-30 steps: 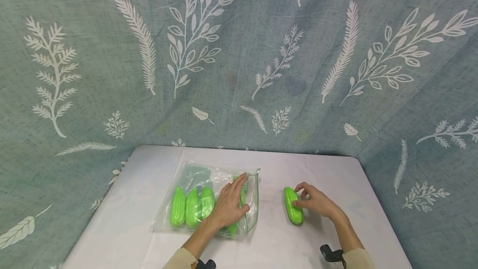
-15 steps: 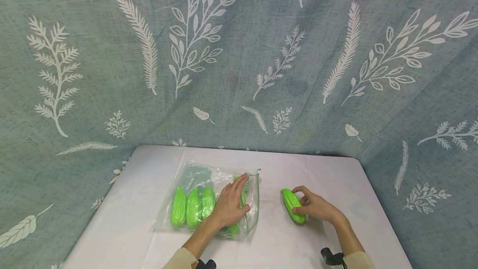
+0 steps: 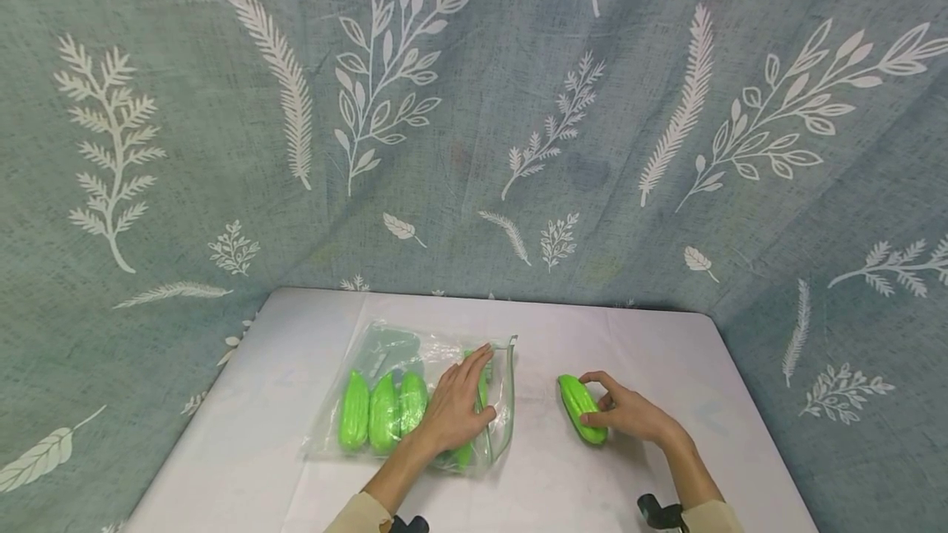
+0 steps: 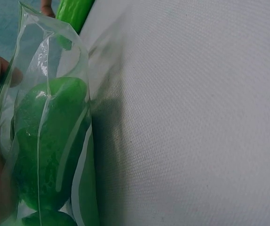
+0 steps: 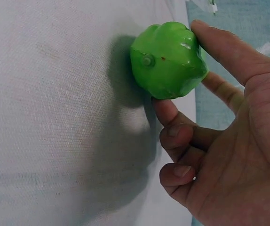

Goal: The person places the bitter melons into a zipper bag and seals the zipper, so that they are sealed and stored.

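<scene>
A glossy green bitter melon [image 3: 580,408] with lengthwise ridges is pinched between the thumb and fingers of my right hand [image 3: 629,414]. In the right wrist view its stub end [image 5: 165,61] faces the camera, close over the white cloth and its shadow. My left hand [image 3: 452,410] lies with extended fingers on a clear zip bag [image 3: 444,341], near the bag's mouth. Several similar melons [image 3: 354,410] lie side by side inside the bag; the one under my left hand is partly hidden. In the left wrist view a melon [image 4: 50,136] shows through the plastic beside my thumb.
The white-covered table [image 3: 541,475] carries the bag left of centre and the held melon to its right. The bag's zip edge [image 3: 511,401] faces right. A grey-green leaf-patterned curtain [image 3: 474,146] stands behind the table and along its sides.
My right hand has turned the bitter melon slightly, its far end swinging left and its near end right; it then stays almost still. The left hand keeps its place on the bag.
</scene>
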Available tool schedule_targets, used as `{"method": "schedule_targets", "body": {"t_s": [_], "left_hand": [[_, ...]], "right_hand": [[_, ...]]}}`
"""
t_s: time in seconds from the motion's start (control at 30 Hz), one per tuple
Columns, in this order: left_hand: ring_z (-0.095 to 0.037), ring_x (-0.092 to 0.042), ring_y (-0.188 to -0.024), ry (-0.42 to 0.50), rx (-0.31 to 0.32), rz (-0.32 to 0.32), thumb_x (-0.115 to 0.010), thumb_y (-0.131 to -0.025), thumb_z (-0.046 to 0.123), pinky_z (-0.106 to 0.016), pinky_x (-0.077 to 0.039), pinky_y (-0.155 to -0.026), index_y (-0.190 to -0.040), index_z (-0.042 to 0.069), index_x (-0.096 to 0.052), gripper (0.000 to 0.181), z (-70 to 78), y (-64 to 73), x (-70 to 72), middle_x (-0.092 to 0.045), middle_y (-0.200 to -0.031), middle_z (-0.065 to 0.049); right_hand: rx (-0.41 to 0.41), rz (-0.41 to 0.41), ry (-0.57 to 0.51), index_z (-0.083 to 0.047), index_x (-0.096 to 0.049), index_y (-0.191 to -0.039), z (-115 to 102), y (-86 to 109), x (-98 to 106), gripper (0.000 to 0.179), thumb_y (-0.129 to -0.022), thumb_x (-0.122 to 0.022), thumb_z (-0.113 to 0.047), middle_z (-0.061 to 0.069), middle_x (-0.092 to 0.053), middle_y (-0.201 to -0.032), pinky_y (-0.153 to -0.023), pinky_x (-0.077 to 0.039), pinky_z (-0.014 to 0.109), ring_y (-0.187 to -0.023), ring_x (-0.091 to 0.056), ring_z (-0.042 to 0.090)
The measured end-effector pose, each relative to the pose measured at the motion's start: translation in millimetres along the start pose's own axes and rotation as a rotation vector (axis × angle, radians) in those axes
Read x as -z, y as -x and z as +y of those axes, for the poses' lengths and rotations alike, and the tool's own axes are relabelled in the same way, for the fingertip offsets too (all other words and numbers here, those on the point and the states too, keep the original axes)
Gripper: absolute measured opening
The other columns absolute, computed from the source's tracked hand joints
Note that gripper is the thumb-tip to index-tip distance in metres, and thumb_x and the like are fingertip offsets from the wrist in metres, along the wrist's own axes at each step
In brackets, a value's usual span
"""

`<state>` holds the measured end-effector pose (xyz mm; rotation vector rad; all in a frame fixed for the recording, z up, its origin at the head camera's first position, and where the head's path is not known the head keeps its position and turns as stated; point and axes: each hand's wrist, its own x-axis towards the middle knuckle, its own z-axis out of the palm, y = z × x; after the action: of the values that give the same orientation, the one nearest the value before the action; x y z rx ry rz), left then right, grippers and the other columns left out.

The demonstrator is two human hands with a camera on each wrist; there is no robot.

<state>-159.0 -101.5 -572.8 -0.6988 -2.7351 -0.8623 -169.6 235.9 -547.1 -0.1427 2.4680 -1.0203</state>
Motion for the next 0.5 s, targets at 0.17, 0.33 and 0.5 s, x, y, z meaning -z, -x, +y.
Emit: {"method": "schedule_targets", "body": {"t_s": [0.17,0.33,0.5], "left_hand": [[-0.034,-0.039,-0.143,-0.001,0.008,-0.004,-0.066,-0.078,0.025,-0.061,-0.029,-0.114,-0.157,0.009,-0.029,0.088,1.0,1.2,0.1,-0.025,-0.164,-0.003],[-0.035,-0.040,-0.143,-0.006,0.001,0.003,-0.067,-0.078,0.023,-0.062,-0.030,-0.114,-0.157,0.008,-0.029,0.089,0.5,1.5,-1.2,-0.026,-0.164,-0.004],[-0.034,-0.040,-0.143,-0.007,0.000,0.006,-0.068,-0.078,0.023,-0.061,-0.030,-0.114,-0.157,0.008,-0.029,0.089,0.0,0.6,-1.2,-0.026,-0.164,-0.003]], "right_hand": [[0.010,-0.009,-0.007,-0.036,-0.049,-0.140,1.5,1.4,-0.2,0.067,-0.082,-0.080,-0.046,0.008,-0.060,-0.106,-0.074,-0.047,0.043,-0.093,-0.057,0.023],[0.031,-0.026,-0.018,-0.035,-0.048,-0.141,2.9,2.0,0.6,0.066,-0.084,-0.079,-0.045,0.009,-0.060,-0.105,-0.070,-0.045,0.040,-0.090,-0.057,0.023],[0.032,-0.027,-0.024,-0.035,-0.048,-0.141,1.7,2.2,1.1,0.066,-0.084,-0.079,-0.045,0.009,-0.060,-0.103,-0.069,-0.044,0.039,-0.088,-0.056,0.023]]}}
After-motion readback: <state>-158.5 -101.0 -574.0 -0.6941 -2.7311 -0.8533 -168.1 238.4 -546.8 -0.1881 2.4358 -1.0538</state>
